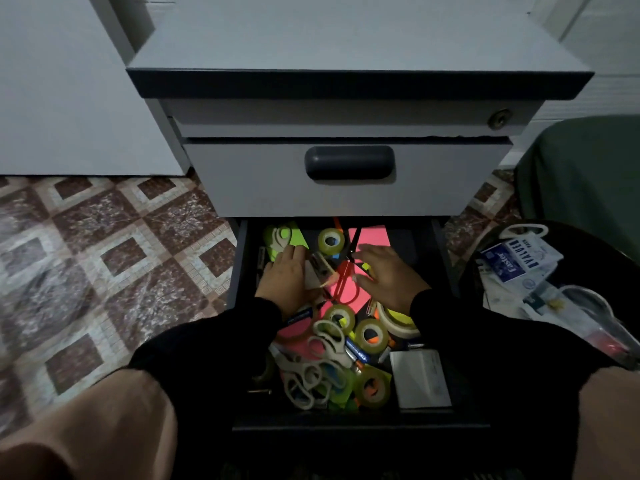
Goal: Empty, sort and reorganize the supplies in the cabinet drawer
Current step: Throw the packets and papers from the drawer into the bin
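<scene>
Nearest you, your knees frame the open drawer [242,306], whose dark front edge [360,426] runs across just below the clutter. Inside that edge, on the near side of both grips, lie white-handled scissors [311,372], a white box [419,377] in the near right corner, and rolls of clear tape [372,334] bunched in the middle. A wider roll of pale tape [398,320] sits just under your right wrist.

Your left hand [287,278] lies flat with fingers straight and together, resting on the supplies close to the drawer's left wall; only a narrow dark strip stays free between it and that wall. Your right hand [388,275] is spread, fingers fanned and loose, over pink paper [341,289]; whether it touches the paper you cannot tell. Between the two grips lie red-handled scissors [346,271] and a small stapler-like tool [320,266], blurred. To the right of the right grip there is an open dark strip along the right wall.

Beyond your fingertips sit another tape roll [331,241], green paper [294,239] and more pink paper, right up under the closed drawer above [346,188], whose overhang caps the room at the far end.

Off to your right stands a dark bin [588,251] holding a plastic bag [526,261].
</scene>
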### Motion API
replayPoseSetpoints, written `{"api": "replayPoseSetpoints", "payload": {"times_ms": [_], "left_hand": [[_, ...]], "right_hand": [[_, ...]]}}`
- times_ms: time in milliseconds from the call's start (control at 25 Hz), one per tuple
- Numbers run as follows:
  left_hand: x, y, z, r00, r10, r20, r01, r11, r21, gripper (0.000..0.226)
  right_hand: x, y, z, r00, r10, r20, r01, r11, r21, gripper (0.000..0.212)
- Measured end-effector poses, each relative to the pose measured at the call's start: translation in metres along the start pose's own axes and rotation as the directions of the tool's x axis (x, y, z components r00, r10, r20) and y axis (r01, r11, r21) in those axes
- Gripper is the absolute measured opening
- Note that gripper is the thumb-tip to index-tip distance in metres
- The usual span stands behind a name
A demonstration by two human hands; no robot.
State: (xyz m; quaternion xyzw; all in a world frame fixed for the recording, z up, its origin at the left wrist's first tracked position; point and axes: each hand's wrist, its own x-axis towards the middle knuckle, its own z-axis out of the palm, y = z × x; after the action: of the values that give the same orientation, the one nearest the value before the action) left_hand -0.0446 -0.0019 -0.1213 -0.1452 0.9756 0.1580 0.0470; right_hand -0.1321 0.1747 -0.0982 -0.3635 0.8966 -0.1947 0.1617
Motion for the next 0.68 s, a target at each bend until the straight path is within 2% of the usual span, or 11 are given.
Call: {"api": "replayPoseSetpoints", "payload": {"times_ms": [80,160,200,240,360,480,520,680], "left_hand": [[-0.013,0.008,-0.005,0.995,0.102,-0.02,-0.103,0.993,-0.061,0.063],[-0.026,0.017,-0.011,0.981,0.194,-0.029,-0.196,0.973,-0.119,0.062],[-0.031,0.021,-0.015,0.974,0.226,-0.033,-0.228,0.962,-0.149,0.063],[-0.036,0.023,-0.02,0.968,0.249,-0.034,-0.251,0.951,-0.178,0.065],[-0.049,0.019,-0.031,0.961,0.275,-0.02,-0.274,0.946,-0.171,0.075],[-0.056,0.003,-0.043,0.986,0.159,0.051,-0.164,0.981,0.107,0.072],[-0.058,-0.003,-0.048,0.993,0.107,0.047,-0.113,0.982,0.153,0.067],[-0.068,-0.023,-0.068,1.0,-0.017,0.021,0.016,0.997,0.07,0.057]], "right_hand": [[-0.001,-0.014,-0.001,0.991,0.133,0.005,-0.128,0.945,0.301,0.047],[-0.005,-0.029,-0.002,0.952,0.259,0.162,-0.302,0.711,0.636,0.047],[-0.007,-0.033,-0.004,0.931,0.286,0.228,-0.359,0.59,0.723,0.045],[-0.01,-0.036,-0.007,0.917,0.305,0.257,-0.388,0.532,0.753,0.043],[-0.019,-0.039,-0.016,0.907,0.338,0.25,-0.407,0.554,0.726,0.03],[-0.033,-0.035,-0.026,0.9,0.359,0.248,-0.423,0.575,0.701,0.026],[-0.037,-0.034,-0.029,0.899,0.363,0.244,-0.423,0.579,0.696,0.025],[-0.051,-0.026,-0.041,0.909,0.373,0.186,-0.397,0.641,0.656,0.019]]}}
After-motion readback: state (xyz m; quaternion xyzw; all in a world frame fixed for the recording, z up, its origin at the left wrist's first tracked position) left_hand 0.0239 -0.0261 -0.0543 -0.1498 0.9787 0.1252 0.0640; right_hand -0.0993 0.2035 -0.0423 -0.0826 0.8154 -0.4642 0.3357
